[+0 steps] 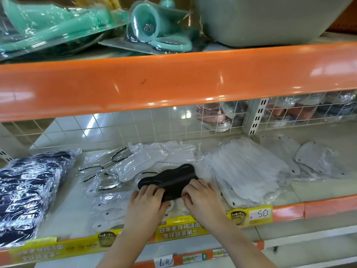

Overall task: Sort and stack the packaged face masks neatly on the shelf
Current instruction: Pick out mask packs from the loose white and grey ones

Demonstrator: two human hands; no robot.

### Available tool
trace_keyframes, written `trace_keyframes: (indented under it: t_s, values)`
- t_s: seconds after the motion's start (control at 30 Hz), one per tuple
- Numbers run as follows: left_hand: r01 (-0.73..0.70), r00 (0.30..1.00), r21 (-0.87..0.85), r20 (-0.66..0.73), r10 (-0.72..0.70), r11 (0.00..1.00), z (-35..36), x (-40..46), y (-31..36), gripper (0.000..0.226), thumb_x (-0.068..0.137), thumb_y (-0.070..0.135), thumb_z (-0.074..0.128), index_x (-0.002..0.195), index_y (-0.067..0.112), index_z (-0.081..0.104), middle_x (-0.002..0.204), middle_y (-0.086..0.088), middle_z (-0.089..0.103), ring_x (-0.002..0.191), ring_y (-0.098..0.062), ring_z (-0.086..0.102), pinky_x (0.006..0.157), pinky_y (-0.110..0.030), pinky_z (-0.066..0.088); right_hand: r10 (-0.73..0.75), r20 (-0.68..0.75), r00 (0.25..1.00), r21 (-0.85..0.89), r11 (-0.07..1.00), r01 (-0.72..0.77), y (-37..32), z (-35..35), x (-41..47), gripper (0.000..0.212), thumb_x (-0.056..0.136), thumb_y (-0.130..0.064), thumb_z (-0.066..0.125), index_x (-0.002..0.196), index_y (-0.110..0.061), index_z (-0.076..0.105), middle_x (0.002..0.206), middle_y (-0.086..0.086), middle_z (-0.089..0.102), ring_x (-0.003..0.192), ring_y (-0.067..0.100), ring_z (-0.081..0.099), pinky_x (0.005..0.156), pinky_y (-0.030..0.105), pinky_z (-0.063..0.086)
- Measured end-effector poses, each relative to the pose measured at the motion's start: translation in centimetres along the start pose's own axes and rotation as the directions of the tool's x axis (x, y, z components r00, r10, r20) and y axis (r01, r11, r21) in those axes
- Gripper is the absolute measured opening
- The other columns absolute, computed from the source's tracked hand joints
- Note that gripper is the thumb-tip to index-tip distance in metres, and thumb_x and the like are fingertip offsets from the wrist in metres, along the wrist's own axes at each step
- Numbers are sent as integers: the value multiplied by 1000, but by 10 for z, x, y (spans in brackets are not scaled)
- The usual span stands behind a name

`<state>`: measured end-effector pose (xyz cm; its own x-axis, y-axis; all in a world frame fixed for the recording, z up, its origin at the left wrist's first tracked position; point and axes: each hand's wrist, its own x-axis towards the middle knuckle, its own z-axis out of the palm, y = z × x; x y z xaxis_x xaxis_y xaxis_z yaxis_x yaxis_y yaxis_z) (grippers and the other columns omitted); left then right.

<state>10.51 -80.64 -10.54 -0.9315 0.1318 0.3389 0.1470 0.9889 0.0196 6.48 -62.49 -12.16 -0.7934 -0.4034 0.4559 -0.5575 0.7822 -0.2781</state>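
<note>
Centrally, on a pale shelf (63,215) with an orange front edge, two bare hands meet over a packaged black face mask (170,179). The left hand (146,200) lies on the mask's near left end, fingers curled over its edge and gripping it. The right hand (201,196) grips the near right end in the same way, fingertips pinching the plastic wrap. The mask stretches away from the hands toward the back of the shelf, tilted up to the right, and it rests on top of white packaged masks (114,207) scattered beneath it.

Just right of the hands sits a fanned pile of white masks (249,171) in clear wrap. Further right lie grey masks (320,159), apart from the pile. To the left, more clear packets (102,171) show black ear loops, and at far left lies a dark blue wrapped bundle (29,190); it may be more masks, but glare hides the detail.

Yellow price strips (179,229) line the shelf edge below the wrists. On the orange shelf above rest teal plastic goods (146,26) and a grey tub (260,20).
</note>
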Motion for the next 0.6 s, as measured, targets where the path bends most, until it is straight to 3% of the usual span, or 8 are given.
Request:
trace_keyframes:
  t_s: [0.1,0.23,0.37,0.43,0.6]
  values:
    - [-2,999,12,33,2,1000,3,3,2,41,49,35,92,82,20,74,84,1,68,75,-22,67,58,-38,53,-25,-14,1000,-11,1000,25,0,0,0,12,71,-22,73,79,-26,65,95,-11,57,90,9,56,76,24,43]
    - [-32,999,3,17,32,999,6,4,0,33,48,27,93,74,22,74,77,3,66,70,-21,66,56,-36,52,-36,67,997,-38,999,38,-1,1,5,45,65,-24,79,108,-23,68,121,-6,64,111,12,59,87,29,50]
    - [-64,991,-33,-117,59,997,5,6,-7,23,56,12,86,71,20,71,73,3,66,69,-21,66,57,-35,52,-99,113,989,-87,990,109,-1,5,23,37,54,-22,86,89,-25,73,99,-9,71,88,12,67,68,26,55]
    - [-67,977,-66,-208,52,996,0,7,-14,12,65,10,74,74,17,70,76,2,67,72,-24,67,59,-35,53,-125,63,990,-87,988,130,-7,3,29,32,50,-14,84,79,-22,72,85,-8,70,75,15,66,61,25,53]
    - [-13,948,-108,-318,-22,994,-10,9,-39,23,61,0,76,77,13,68,78,-1,67,71,-27,65,57,-34,50,-143,-162,976,-123,985,124,-39,6,37,28,54,-6,77,77,-20,69,79,-4,64,71,21,62,61,29,48]
